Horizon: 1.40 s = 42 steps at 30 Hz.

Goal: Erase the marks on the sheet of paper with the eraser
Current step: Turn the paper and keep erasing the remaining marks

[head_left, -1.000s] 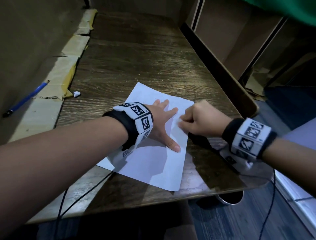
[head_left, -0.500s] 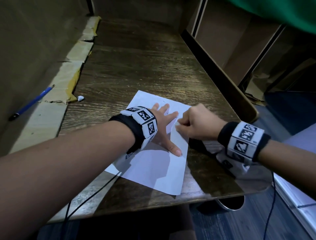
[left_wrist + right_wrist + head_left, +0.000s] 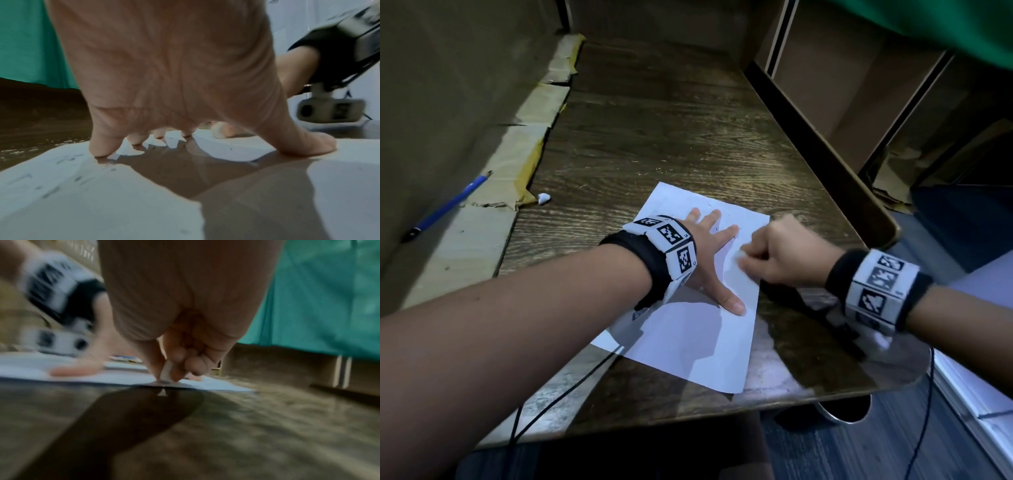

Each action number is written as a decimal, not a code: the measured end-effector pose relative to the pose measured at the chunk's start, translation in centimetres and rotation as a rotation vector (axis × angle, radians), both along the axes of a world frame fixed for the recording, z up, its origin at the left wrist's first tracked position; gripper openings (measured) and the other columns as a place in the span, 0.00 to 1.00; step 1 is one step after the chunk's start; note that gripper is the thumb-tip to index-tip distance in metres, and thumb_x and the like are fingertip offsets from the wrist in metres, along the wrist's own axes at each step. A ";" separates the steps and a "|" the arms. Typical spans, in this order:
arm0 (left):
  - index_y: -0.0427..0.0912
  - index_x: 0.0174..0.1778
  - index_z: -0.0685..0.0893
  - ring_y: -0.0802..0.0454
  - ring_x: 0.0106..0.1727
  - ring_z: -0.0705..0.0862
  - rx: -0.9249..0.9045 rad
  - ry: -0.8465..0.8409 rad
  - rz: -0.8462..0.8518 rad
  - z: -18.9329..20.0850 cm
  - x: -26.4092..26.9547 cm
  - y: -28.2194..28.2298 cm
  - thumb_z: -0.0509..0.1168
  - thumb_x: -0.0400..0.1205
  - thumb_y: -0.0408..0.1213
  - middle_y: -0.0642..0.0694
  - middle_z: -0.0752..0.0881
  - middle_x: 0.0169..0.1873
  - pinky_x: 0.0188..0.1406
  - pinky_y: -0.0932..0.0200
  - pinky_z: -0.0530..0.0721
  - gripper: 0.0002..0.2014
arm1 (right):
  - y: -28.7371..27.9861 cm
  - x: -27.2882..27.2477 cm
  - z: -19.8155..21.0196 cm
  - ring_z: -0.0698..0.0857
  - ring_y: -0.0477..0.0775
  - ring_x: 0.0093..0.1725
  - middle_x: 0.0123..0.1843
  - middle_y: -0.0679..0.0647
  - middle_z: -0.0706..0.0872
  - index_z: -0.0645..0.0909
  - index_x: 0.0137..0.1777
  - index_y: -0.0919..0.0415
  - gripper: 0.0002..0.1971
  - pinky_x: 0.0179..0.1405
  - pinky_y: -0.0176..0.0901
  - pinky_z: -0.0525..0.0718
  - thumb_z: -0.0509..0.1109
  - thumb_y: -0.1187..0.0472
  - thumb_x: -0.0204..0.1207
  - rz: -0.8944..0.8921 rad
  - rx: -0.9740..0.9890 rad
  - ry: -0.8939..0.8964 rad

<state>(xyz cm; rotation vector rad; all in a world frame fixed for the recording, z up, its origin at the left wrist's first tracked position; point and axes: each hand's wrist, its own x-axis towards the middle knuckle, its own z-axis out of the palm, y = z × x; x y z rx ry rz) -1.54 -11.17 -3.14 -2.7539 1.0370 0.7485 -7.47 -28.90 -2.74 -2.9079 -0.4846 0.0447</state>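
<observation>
A white sheet of paper (image 3: 688,339) lies on the dark wooden table (image 3: 671,137), near its front edge. My left hand (image 3: 709,253) lies flat on the sheet with its fingers spread, pressing it down. Faint pencil marks (image 3: 49,191) show on the paper near my left fingertips. My right hand (image 3: 777,257) is curled at the sheet's right edge and pinches a small white eraser (image 3: 165,371) whose tip touches the paper. The right wrist view is blurred by motion.
A blue pen (image 3: 448,205) lies on the taped cardboard strip at the left. A small white scrap (image 3: 543,198) sits by the tape's edge. A cardboard wall rises on the left, a dark raised rail (image 3: 825,164) borders the table's right side. Black cables hang off the front edge.
My right hand has shifted slightly along the sheet's right edge with the eraser. The left hand stays flat on the paper. The head view has tilted a little.
</observation>
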 end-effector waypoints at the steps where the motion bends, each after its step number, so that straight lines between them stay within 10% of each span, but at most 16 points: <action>1: 0.66 0.85 0.31 0.45 0.87 0.31 -0.001 -0.006 -0.003 0.0 0.0 0.0 0.66 0.53 0.87 0.56 0.30 0.86 0.81 0.28 0.53 0.72 | -0.8 0.9 0.3 0.73 0.57 0.22 0.18 0.54 0.72 0.74 0.22 0.64 0.20 0.26 0.52 0.77 0.68 0.54 0.73 -0.044 0.003 -0.038; 24: 0.66 0.85 0.31 0.45 0.88 0.33 -0.001 -0.015 -0.014 0.1 -0.2 0.1 0.66 0.54 0.87 0.55 0.31 0.87 0.81 0.27 0.52 0.71 | -1.6 2.8 -0.4 0.74 0.60 0.23 0.20 0.58 0.74 0.71 0.22 0.63 0.23 0.27 0.57 0.77 0.66 0.53 0.75 -0.048 -0.017 -0.073; 30: 0.56 0.85 0.26 0.41 0.86 0.29 0.044 -0.074 0.058 0.4 -0.5 1.4 0.67 0.50 0.87 0.47 0.28 0.86 0.85 0.30 0.45 0.79 | -1.1 3.4 -1.1 0.79 0.44 0.42 0.50 0.53 0.89 0.90 0.44 0.58 0.16 0.43 0.29 0.76 0.67 0.47 0.81 -0.025 0.084 -0.030; 32: 0.55 0.85 0.26 0.36 0.86 0.28 0.128 -0.089 0.152 1.0 -0.7 1.8 0.67 0.49 0.87 0.43 0.28 0.86 0.83 0.27 0.46 0.80 | -1.4 3.4 -0.8 0.84 0.50 0.50 0.59 0.56 0.89 0.89 0.47 0.60 0.18 0.50 0.41 0.81 0.66 0.46 0.81 -0.059 0.058 0.041; 35: 0.50 0.88 0.32 0.31 0.87 0.40 0.246 -0.077 0.260 2.6 -0.2 2.6 0.68 0.52 0.85 0.38 0.37 0.88 0.82 0.29 0.55 0.79 | -1.6 2.5 0.0 0.83 0.51 0.34 0.37 0.54 0.90 0.81 0.32 0.64 0.23 0.37 0.48 0.80 0.66 0.47 0.81 -0.061 -0.033 0.088; 37: 0.45 0.89 0.40 0.34 0.88 0.52 0.277 -0.070 0.244 3.2 0.7 3.3 0.69 0.56 0.83 0.38 0.46 0.88 0.81 0.34 0.62 0.76 | -1.3 1.0 0.8 0.68 0.51 0.23 0.22 0.54 0.70 0.69 0.29 0.66 0.25 0.28 0.46 0.69 0.67 0.49 0.80 -0.041 -0.089 0.088; 42: 0.42 0.88 0.50 0.42 0.85 0.61 0.272 -0.071 0.167 3.4 3.2 4.9 0.72 0.65 0.76 0.42 0.59 0.86 0.80 0.41 0.68 0.65 | 0.6 -3.0 1.8 0.70 0.52 0.24 0.22 0.54 0.73 0.75 0.30 0.61 0.19 0.28 0.49 0.73 0.68 0.47 0.76 0.002 -0.140 0.129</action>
